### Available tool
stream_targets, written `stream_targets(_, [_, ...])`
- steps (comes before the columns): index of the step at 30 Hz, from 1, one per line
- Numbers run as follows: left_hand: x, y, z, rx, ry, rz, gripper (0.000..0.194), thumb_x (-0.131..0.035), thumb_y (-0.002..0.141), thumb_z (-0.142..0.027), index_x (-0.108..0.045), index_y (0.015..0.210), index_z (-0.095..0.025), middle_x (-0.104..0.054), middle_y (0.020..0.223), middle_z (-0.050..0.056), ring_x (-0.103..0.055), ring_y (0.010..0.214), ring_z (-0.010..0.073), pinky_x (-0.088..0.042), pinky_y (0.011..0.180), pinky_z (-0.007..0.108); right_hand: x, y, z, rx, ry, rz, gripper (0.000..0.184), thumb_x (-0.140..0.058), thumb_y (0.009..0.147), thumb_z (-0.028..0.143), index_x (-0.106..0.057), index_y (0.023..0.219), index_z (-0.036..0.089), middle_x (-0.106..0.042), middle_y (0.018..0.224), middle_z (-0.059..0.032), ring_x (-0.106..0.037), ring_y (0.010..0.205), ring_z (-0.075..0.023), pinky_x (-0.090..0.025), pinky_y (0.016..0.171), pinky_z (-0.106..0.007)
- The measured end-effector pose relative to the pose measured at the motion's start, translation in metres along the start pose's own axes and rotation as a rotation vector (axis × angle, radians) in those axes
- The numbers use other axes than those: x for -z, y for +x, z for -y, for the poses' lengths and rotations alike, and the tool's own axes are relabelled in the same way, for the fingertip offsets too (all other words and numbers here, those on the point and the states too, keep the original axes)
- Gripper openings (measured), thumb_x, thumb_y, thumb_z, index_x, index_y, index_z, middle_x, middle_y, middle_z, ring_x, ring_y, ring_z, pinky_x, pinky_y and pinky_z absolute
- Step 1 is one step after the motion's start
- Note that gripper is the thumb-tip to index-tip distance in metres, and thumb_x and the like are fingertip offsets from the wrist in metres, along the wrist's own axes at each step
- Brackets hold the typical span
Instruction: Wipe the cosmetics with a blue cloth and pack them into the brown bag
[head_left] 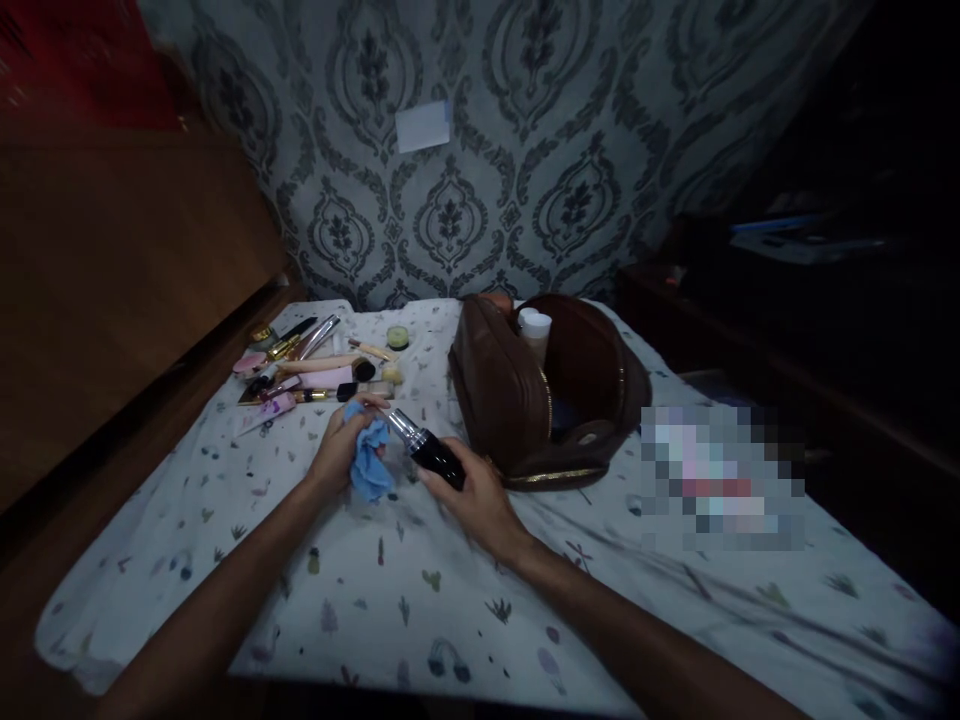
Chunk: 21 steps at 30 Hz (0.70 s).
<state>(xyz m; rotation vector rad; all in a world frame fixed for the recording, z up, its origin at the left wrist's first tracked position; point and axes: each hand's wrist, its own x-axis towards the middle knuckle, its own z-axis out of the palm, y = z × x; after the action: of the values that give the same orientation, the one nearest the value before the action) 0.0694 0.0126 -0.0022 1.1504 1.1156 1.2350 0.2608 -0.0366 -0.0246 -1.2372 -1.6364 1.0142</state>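
My left hand (339, 445) is closed round a crumpled light-blue cloth (370, 462), which hangs down beside the fingers. My right hand (480, 500) grips a glossy black tube with a silver end (439, 458), tilted so that the silver end points up and left towards the cloth. A small gap seems to lie between that silver end and my left fingertips. Just beyond my right hand stands an open brown cosmetic bag (487, 390) with gold zips. Inside it, a white-capped bottle (535, 335) shows; the bottom of the bag is mostly in shadow.
Makeup brushes, tubes and small jars lie in a heap (315, 370) at the back left, with a green-lidded jar (397, 338) beside it. A patterned white sheet (360, 610) covers the surface. Wooden furniture (127, 290) rises on the left; a blurred-out patch (720, 480) lies right.
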Motion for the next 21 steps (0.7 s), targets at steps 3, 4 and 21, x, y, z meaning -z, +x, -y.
stream_targets(3, [0.004,0.0,-0.001,0.047,-0.089,0.178,0.038,-0.074,0.061,-0.022,-0.069,0.099,-0.018,-0.066,0.077,-0.001,-0.059,0.058,0.0112,-0.046,0.051,0.019,0.0,0.001,0.001,0.006,0.108,0.017,0.031,-0.062,0.083,0.046,-0.063,0.096,0.018,-0.062,0.08,-0.0007,-0.057,0.073,-0.017,-0.043,0.066,-0.027])
stream_targets(4, [0.005,-0.002,0.0,0.084,-0.123,0.26,0.045,-0.076,0.061,-0.022,-0.07,0.105,-0.018,-0.068,0.078,0.0,-0.06,0.06,0.0117,-0.047,0.053,0.019,0.0,0.001,-0.001,0.003,0.151,0.032,0.032,-0.063,0.083,0.048,-0.062,0.094,0.018,-0.06,0.078,0.0,-0.055,0.071,-0.0157,-0.041,0.063,-0.026])
stream_targets(21, [0.008,0.0,0.015,0.106,-0.084,0.454,0.049,-0.091,0.057,-0.038,-0.079,0.099,-0.017,-0.068,0.089,0.005,-0.063,0.08,0.018,-0.049,0.069,0.024,-0.001,-0.002,-0.009,-0.156,0.511,0.335,0.047,-0.067,0.081,0.062,-0.057,0.098,0.019,-0.049,0.062,0.0061,-0.038,0.048,-0.0081,-0.029,0.044,-0.022])
